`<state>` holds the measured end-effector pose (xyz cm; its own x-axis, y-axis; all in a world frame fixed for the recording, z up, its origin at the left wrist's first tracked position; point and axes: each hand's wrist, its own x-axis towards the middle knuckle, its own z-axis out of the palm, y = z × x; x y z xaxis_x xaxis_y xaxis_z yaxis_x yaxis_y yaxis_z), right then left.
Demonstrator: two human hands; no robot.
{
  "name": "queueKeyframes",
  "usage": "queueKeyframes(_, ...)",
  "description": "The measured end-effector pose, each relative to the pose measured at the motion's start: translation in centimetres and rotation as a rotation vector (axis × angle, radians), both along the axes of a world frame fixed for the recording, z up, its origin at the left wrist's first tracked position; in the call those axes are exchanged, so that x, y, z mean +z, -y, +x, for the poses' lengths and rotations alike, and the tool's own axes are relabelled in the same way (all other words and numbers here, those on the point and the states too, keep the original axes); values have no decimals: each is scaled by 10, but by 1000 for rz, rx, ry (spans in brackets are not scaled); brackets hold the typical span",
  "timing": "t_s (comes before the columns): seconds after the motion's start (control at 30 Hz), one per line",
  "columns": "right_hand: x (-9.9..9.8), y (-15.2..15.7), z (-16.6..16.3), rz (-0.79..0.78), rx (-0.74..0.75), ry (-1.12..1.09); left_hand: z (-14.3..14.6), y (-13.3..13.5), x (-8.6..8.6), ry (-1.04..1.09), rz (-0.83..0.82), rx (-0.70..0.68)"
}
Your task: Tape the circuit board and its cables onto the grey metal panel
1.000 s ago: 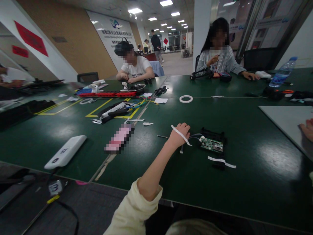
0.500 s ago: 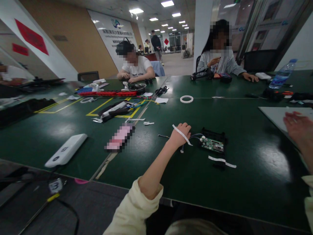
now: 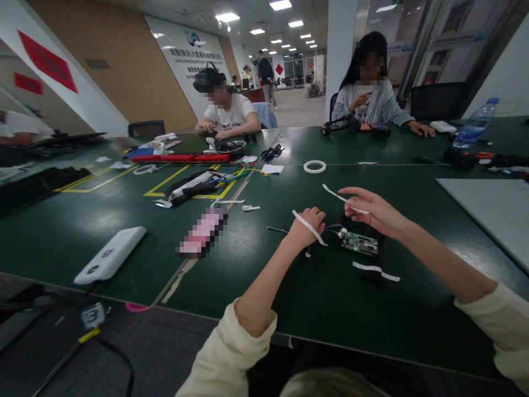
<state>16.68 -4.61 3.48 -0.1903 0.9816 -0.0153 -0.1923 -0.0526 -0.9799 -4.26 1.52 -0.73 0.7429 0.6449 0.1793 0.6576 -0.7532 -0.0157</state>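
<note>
My left hand [image 3: 306, 227] is closed over thin cables [image 3: 332, 227] that run to a green circuit board [image 3: 359, 242]. A strip of white tape [image 3: 309, 227] lies across the back of this hand. Between the thumb and fingers of my right hand [image 3: 377, 214] is another white tape strip [image 3: 334, 192], held above the board's far edge. The board sits in a black frame, partly hidden by that hand. One more tape strip [image 3: 376, 271] is stuck along the frame's near side. A loose cable end [image 3: 276, 229] pokes out left of my left hand.
Left of my hands are a phone [image 3: 202, 232] and a white power bank [image 3: 111, 255]. A tape roll [image 3: 314, 166] lies beyond them, and a pale board [image 3: 487, 207] is at right. Two people sit across the table near a water bottle [image 3: 475, 124].
My right hand has come in from the far right to above the circuit board, with a tape strip in its fingers. My left hand has stayed on the cables.
</note>
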Motion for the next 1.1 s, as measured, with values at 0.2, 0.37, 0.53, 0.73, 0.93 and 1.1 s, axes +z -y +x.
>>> queueKeyframes(0.2,-9,-6,-37,55,102,81,4,1,1,106,-14,-81)
queueKeyframes(0.37,-23,-6,-44,32,137,124,5,3,5,156,-68,-140)
queueKeyframes(0.53,-30,-5,-40,-28,163,53,8,7,6,176,-138,-171)
queueKeyframes(0.73,-16,12,-24,-123,296,160,8,10,10,295,-245,-294)
queueKeyframes(0.93,-8,14,49,-30,8,468,5,17,20,352,-328,-326)
queueKeyframes(1.1,-32,22,158,86,-657,1033,5,23,20,259,-388,-354)
